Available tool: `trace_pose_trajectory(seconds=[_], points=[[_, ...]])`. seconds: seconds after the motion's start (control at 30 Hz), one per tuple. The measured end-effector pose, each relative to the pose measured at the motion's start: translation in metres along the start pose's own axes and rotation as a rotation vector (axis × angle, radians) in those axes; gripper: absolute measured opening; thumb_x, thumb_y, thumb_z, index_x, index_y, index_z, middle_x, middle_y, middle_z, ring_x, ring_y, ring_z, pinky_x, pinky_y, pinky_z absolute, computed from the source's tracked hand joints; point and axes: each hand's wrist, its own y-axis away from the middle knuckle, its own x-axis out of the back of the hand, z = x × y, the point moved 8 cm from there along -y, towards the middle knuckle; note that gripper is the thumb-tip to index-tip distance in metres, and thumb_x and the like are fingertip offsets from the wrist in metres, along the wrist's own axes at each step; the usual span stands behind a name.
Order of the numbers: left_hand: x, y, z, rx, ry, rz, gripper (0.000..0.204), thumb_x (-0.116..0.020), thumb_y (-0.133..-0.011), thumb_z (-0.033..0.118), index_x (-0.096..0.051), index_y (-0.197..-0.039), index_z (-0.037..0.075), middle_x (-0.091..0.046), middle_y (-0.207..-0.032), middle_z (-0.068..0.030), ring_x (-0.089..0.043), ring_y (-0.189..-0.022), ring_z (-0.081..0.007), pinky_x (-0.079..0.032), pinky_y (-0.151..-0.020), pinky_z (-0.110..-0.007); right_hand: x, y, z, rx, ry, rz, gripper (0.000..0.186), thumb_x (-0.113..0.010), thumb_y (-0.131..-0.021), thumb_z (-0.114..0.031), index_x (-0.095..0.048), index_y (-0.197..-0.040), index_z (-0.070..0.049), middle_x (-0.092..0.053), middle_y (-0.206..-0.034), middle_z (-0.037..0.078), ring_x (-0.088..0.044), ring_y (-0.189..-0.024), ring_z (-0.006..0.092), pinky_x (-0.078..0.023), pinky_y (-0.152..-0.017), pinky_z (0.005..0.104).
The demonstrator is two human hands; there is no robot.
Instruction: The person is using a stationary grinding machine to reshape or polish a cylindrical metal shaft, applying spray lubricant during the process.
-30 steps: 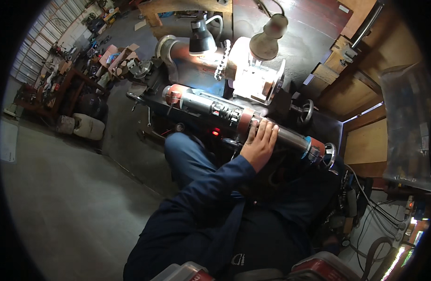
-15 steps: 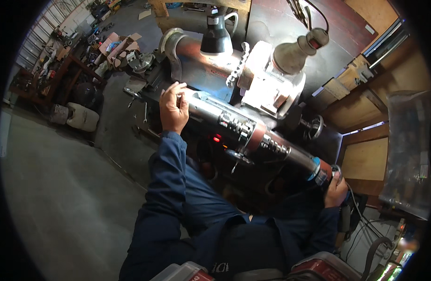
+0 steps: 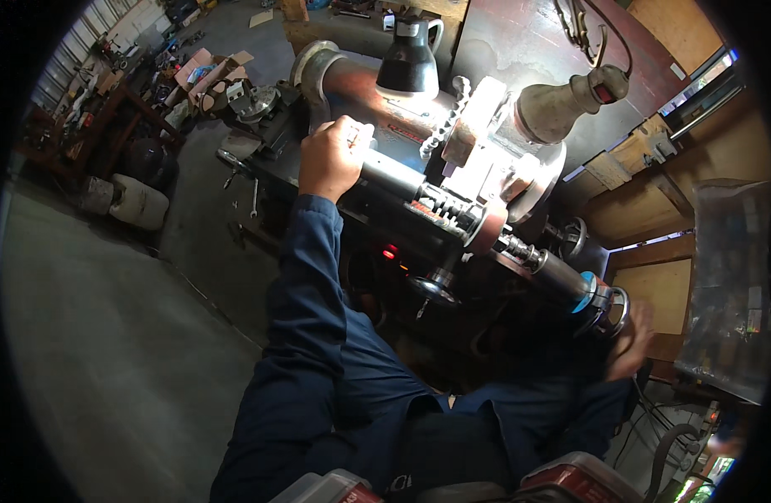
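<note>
My left hand is curled closed at the left end of a long metal cylinder on a workshop machine; what its fingers grip is hidden. Along the same axis come a reddish-brown round collar, a stepped shaft and a dark cylinder with a blue ring. At that line's right end is a metal handwheel. Beside the wheel, my right hand is smeared by motion, so its fingers and any contact cannot be made out. A smaller handwheel sits below the shaft.
A black lamp and a beige lamp light the machine, near a segmented hose. A wrench lies left of my left hand. Boxes and parts clutter the far left floor. Wooden panels stand at right.
My left hand has gone from resting on the cylinder with fingers extended to a closed grip. My right hand has moved from the handwheel to its outer side. The whole view has shifted slightly.
</note>
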Motion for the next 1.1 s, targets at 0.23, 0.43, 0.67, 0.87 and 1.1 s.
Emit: trace_pose_trajectory(seconds=[0.23, 0.43, 0.67, 0.87, 1.1], points=[[-0.003, -0.001, 0.003, 0.062, -0.125, -0.029, 0.020, -0.069, -0.086, 0.024, -0.064, -0.082, 0.005, -0.068, -0.076, -0.0128, -0.066, -0.072, -0.0318, -0.052, -0.066, -0.042, -0.068, -0.036, 0.035, -0.263, -0.075, -0.330, 0.075, -0.051, -0.090, -0.034, -0.022, -0.149, 0.002, -0.037, -0.146, 0.020, -0.042, -0.132, 0.0258, -0.037, -0.110, 0.0382], [0.056, 0.061, -0.049, 0.149, 0.174, 0.809, 0.022, -0.062, -0.090, 0.020, -0.065, -0.085, -0.001, -0.064, -0.079, -0.0134, -0.063, -0.068, -0.0174, -0.051, -0.065, -0.030, -0.076, -0.025, 0.049, -0.478, -0.157, -0.486, 0.070, -0.058, -0.083, -0.031, -0.034, -0.140, 0.004, -0.050, -0.124, 0.014, -0.051, -0.115, 0.0242, -0.043, -0.098, 0.0328], [-0.089, 0.165, -0.108, 0.655, -0.159, -0.411, 0.031, -0.053, -0.093, 0.027, -0.067, -0.091, 0.000, -0.067, -0.097, -0.0252, -0.063, -0.097, -0.0429, -0.050, -0.085, -0.047, -0.073, -0.032, 0.051, -0.443, -0.215, -0.534, 0.066, -0.059, -0.082, -0.029, -0.037, -0.135, 0.004, -0.051, -0.115, 0.012, -0.053, -0.108, 0.0226, -0.044, -0.092, 0.0310], [-0.107, 0.161, -0.079, 0.277, -0.380, -0.499, 0.033, -0.047, -0.095, 0.025, -0.063, -0.103, -0.002, -0.062, -0.104, -0.0279, -0.059, -0.099, -0.0443, -0.049, -0.088, -0.049, -0.062, -0.042, 0.053, -0.435, -0.284, -0.520, 0.060, -0.060, -0.080, -0.029, -0.041, -0.128, 0.003, -0.049, -0.103, 0.007, -0.053, -0.092, 0.0155, -0.045, -0.084, 0.0263], [-0.117, 0.156, -0.094, -0.037, -0.369, -0.433, 0.023, -0.058, -0.084, 0.018, -0.069, -0.100, 0.004, -0.065, -0.096, -0.0225, -0.063, -0.088, -0.0422, -0.052, -0.080, -0.048, -0.069, -0.042, 0.042, -0.429, -0.294, -0.598, 0.060, -0.056, -0.089, -0.031, -0.039, -0.135, 0.003, -0.054, -0.106, 0.008, -0.060, -0.091, 0.0161, -0.052, -0.077, 0.0271]])
